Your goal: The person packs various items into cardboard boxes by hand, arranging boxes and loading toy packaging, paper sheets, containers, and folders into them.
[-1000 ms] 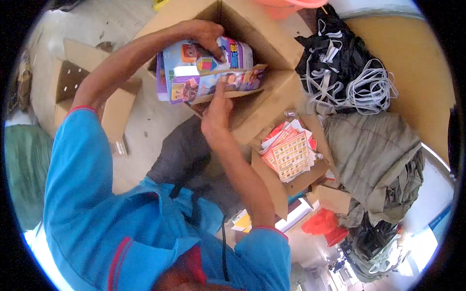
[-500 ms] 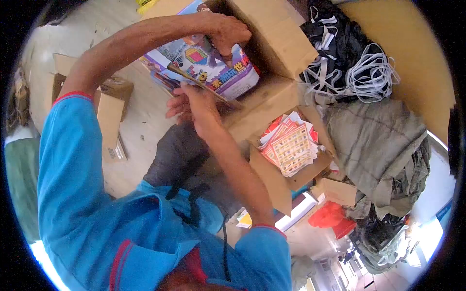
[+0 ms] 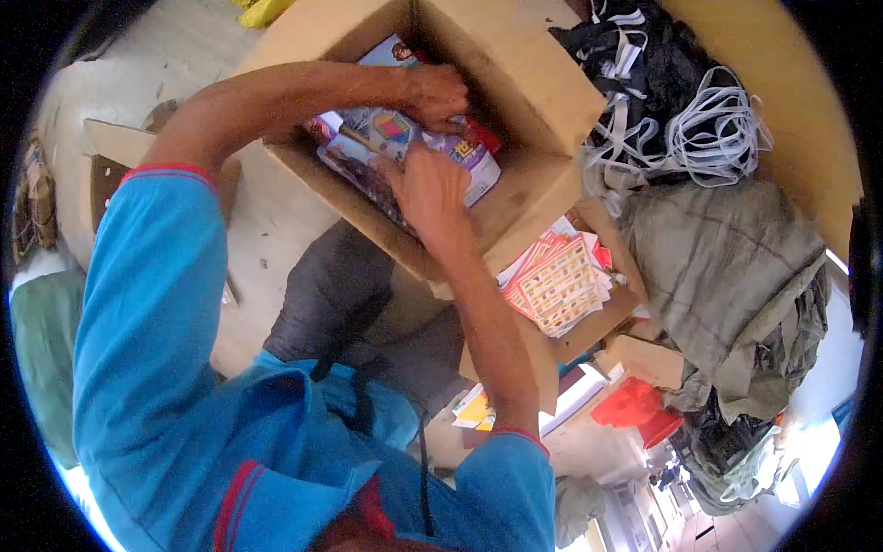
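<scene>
A colourful printed package (image 3: pixel 391 124) with purple edges lies tilted inside the large open cardboard box (image 3: pixel 543 83). My left hand (image 3: pixel 437 97) reaches over the top of the package, its fingers bent down around its far part. Nearer to me, my right hand (image 3: pixel 428 184) is closed at the package's near side, by a thin brown edge; its fingertips are partly hidden. Some red shows beside the package, under my left hand. The box wall surrounds both hands.
A smaller carton (image 3: pixel 602 336) with red and white printed sheets (image 3: pixel 556 285) stands to the right. Beyond it lie grey cloth (image 3: pixel 727 267), black material with white cords (image 3: pixel 717 129) and a red bag (image 3: pixel 635 409). Another opened carton (image 3: pixel 115 138) is at the left.
The package has gone deeper into the large box and both hands have moved in with it. My right hand's fingers, spread half a second ago, are now bent against the package.
</scene>
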`<state>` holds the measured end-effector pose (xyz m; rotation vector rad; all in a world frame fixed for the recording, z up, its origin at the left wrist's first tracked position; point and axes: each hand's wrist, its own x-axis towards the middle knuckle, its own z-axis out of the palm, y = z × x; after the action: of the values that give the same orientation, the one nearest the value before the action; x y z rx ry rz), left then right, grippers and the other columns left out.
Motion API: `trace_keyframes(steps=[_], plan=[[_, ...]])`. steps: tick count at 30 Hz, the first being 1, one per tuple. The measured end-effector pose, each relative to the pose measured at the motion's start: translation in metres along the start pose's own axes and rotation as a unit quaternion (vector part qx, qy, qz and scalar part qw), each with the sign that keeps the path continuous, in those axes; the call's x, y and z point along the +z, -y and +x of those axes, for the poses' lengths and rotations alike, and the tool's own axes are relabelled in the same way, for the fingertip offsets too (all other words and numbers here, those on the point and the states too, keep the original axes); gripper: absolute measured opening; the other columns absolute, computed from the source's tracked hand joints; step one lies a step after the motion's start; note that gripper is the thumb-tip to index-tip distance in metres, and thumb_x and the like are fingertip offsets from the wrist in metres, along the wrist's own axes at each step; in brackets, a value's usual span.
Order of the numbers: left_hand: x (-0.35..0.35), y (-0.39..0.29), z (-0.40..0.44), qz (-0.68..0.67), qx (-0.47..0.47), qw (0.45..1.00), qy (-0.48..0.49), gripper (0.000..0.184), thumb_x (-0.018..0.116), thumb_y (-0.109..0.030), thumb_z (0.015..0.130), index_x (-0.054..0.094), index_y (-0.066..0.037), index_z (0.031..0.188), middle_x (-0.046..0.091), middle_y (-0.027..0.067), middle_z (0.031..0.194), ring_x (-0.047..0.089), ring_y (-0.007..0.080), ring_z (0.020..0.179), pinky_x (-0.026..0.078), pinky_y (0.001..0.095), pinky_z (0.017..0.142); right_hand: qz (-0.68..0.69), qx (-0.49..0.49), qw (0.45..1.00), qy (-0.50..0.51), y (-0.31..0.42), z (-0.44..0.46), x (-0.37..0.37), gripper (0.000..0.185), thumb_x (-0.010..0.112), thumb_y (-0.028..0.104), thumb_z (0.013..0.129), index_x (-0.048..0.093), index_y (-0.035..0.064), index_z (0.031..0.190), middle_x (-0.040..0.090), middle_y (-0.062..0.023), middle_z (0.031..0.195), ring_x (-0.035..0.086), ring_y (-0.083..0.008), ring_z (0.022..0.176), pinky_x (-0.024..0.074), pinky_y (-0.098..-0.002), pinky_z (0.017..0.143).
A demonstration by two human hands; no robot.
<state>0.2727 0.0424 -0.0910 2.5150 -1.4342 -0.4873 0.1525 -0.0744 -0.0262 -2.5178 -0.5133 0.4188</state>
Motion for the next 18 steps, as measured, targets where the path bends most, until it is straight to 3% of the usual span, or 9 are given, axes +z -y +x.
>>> trace_keyframes(steps=[1,3,5,8,10,11,13,16,18], plan=[[0.01,0.0,-0.001,0.017,0.009,0.998,-0.052,0.049,0.051,-0.045,0.085,0.062,-0.001,0.066,0.061,0.0212,0.065,0.061,0.038,0.068,0.047,0.0455,0.063,0.003,0.003,1.0,0.006,-0.001,-0.004,0.004,0.044,0.064,0.043,0.08,0.062,-0.0002,0.077,0.062,-0.0218,0.069,0.062,-0.0391,0.065,0.0468,-0.0469,0.06],[0.024,0.006,0.008,0.046,-0.01,0.999,-0.015,0.047,0.051,-0.043,0.085,0.061,-0.003,0.061,0.06,0.0193,0.062,0.059,0.0362,0.06,0.046,0.0449,0.058,-0.019,0.011,0.998,0.065,-0.004,0.009,0.007,0.04,0.062,0.036,0.082,0.061,-0.003,0.078,0.062,-0.024,0.071,0.061,-0.0415,0.07,0.0458,-0.0491,0.063],[0.033,0.016,0.01,0.051,-0.009,0.998,-0.041,0.044,0.051,-0.041,0.086,0.061,-0.004,0.064,0.059,0.018,0.06,0.059,0.0353,0.057,0.046,0.0444,0.055,-0.034,-0.011,0.998,0.043,-0.019,0.022,0.031,0.039,0.062,0.035,0.082,0.061,-0.0037,0.079,0.062,-0.0238,0.073,0.062,-0.0405,0.073,0.0459,-0.0492,0.065],[0.08,0.007,0.013,0.004,0.077,0.924,-0.374,0.037,0.048,-0.037,0.088,0.062,-0.005,0.075,0.059,0.0146,0.058,0.058,0.0321,0.049,0.046,0.0445,0.053,-0.061,-0.064,0.996,0.029,-0.036,0.018,0.064,0.035,0.061,0.032,0.082,0.062,-0.0025,0.082,0.064,-0.0222,0.077,0.063,-0.0375,0.079,0.0466,-0.0483,0.069],[0.093,0.013,0.011,-0.017,-0.061,0.98,-0.188,0.037,0.044,-0.036,0.091,0.061,-0.007,0.079,0.061,0.0141,0.061,0.06,0.0323,0.055,0.048,0.0454,0.056,-0.078,-0.095,0.992,0.004,-0.046,0.037,0.083,0.032,0.06,0.031,0.083,0.064,-0.0006,0.083,0.065,-0.0208,0.079,0.063,-0.0354,0.081,0.0472,-0.0473,0.072],[0.097,0.019,0.012,-0.025,-0.106,0.989,-0.099,0.037,0.041,-0.036,0.092,0.061,-0.007,0.08,0.062,0.0134,0.064,0.062,0.0321,0.058,0.049,0.046,0.058,-0.114,-0.047,0.99,0.066,-0.051,0.045,0.097,0.028,0.059,0.028,0.082,0.064,0.001,0.083,0.065,-0.019,0.08,0.064,-0.0336,0.08,0.0484,-0.0459,0.07],[0.119,0.02,0.015,-0.014,-0.116,0.984,-0.132,0.035,0.042,-0.035,0.091,0.061,-0.008,0.079,0.062,0.0125,0.064,0.062,0.0304,0.059,0.049,0.0451,0.055,-0.148,-0.003,0.977,0.152,-0.054,0.042,0.112,0.024,0.059,0.026,0.081,0.065,0.0027,0.084,0.066,-0.0172,0.081,0.064,-0.0318,0.078,0.0496,-0.0446,0.069],[0.129,0.022,0.021,-0.014,-0.098,0.987,-0.127,0.032,0.044,-0.035,0.09,0.059,-0.01,0.076,0.062,0.0104,0.064,0.063,0.0267,0.059,0.048,0.0422,0.048,-0.166,-0.039,0.98,0.108,-0.071,0.041,0.126,0.021,0.057,0.022,0.08,0.067,0.0061,0.089,0.067,-0.0164,0.084,0.066,-0.0299,0.079,0.0516,-0.0431,0.067],[0.121,0.02,0.016,0.048,-0.045,0.974,-0.217,0.029,0.046,-0.032,0.089,0.059,-0.009,0.076,0.062,0.0112,0.066,0.063,0.0279,0.06,0.049,0.0412,0.049,-0.16,-0.032,0.978,0.127,-0.083,0.05,0.134,0.022,0.058,0.021,0.079,0.068,0.0073,0.093,0.068,-0.0149,0.087,0.067,-0.0287,0.08,0.0528,-0.0401,0.065]])
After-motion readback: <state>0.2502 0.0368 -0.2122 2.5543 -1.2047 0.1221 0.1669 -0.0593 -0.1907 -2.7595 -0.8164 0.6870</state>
